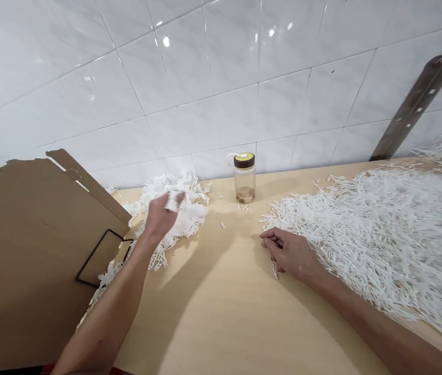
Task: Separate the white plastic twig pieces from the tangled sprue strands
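Right, the small bunch of white strands (274, 271) sits on the table just under the right hand (289, 252), toward seven o'clock from its middle, long axis roughly eleven to five. That's the relation to watch: the right hand is plainly the nearer, its fingers drawn together and pointing to nine, though whether anything is pinched between them I can't tell from here. Big spread on this side, too! The right-hand heap (385, 234) fans out toward three o'clock, with the forearm lying along its near edge.

Over to the left hand (161, 214), fingers curled above the left-hand heap (185, 224), something white (172, 201) showing at them; too blurred to say if it's gripped. From that hand the lidded jar (245, 179) stands upright at two o'clock, and the cardboard (29, 250) rises toward nine, a black wire frame (91, 255) against it. Beyond it all, twelve o'clock, the tiled wall (236, 114), a metal strip (416, 107) leaning there toward one.
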Available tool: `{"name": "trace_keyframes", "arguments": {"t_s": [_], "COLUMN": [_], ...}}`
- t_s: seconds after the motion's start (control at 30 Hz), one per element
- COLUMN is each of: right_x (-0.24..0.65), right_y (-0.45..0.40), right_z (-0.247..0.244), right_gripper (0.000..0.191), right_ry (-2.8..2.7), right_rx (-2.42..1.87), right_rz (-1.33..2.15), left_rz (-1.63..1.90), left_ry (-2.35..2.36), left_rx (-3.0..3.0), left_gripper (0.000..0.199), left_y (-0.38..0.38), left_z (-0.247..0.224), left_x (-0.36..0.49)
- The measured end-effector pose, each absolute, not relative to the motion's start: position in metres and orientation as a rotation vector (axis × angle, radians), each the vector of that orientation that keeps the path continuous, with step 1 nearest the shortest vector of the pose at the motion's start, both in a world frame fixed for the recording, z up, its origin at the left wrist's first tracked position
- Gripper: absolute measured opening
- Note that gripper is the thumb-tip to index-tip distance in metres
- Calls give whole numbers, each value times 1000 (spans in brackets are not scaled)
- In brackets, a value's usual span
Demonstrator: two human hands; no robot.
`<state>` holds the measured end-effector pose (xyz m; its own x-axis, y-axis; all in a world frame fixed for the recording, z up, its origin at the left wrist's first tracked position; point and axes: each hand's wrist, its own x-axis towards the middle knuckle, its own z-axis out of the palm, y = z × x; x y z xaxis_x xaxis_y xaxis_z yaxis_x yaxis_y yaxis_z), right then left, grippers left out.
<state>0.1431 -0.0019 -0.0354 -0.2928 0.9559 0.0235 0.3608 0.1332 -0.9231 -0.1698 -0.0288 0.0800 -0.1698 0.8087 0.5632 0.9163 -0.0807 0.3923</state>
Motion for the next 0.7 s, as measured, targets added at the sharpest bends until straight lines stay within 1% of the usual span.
{"name": "trace_keyframes", "arguments": {"t_s": [0.03, 0.07, 0.1, 0.23, 0.3, 0.37, 0.43, 0.5, 0.53, 0.6, 0.63, 0.7], "right_x": [143, 142, 142, 141, 141, 142, 144, 147, 149, 151, 151, 150], "right_y": [-2, -3, -3, -2, -1, -1, -2, -7, -10, -16, -18, -21], "right_z": [-35, -34, -33, -34, -33, -30, -23, -11, -4, 7, 10, 11], "right_gripper": [18, 18, 18, 18, 19, 21, 29, 39, 42, 44, 48, 58], "right_ry": [-1749, -1747, -1747, -1743, -1734, -1709, -1680, -1652, -1635, -1604, -1641, -1771], "right_rx": [-1284, -1293, -1299, -1316, -1329, -1320, -1235, -1056, -937, -766, -754, -818], "right_rz": [1139, 1132, 1127, 1136, 1154, 1223, 1358, 1520, 1590, 1700, 1715, 1696], "left_rz": [-1218, -1289, -1297, -1213, -1281, -1249, -943, -643, -584, -665, -732, -858], "left_ry": [-1949, -1861, -1788, -1582, -1553, -1580, -1605, -1628, -1688, -1824, -1846, -1796], "left_rx": [-1782, -1673, -1650, -1655, -1609, -1811, -2263, -2575, -2616, -2589, -2596, -2681], "left_gripper": [20, 22, 23, 9, 11, 16, 16, 27, 36, 61, 73, 88], "left_y": [-28, -26, -25, -12, -8, -12, -24, -39, -46, -55, -58, -62], "left_z": [88, 96, 105, 132, 136, 128, 109, 82, 69, 45, 37, 26], "left_x": [-171, -171, -171, -159, -142, -117, -87, -60, -49, -35, -32, -29]}}
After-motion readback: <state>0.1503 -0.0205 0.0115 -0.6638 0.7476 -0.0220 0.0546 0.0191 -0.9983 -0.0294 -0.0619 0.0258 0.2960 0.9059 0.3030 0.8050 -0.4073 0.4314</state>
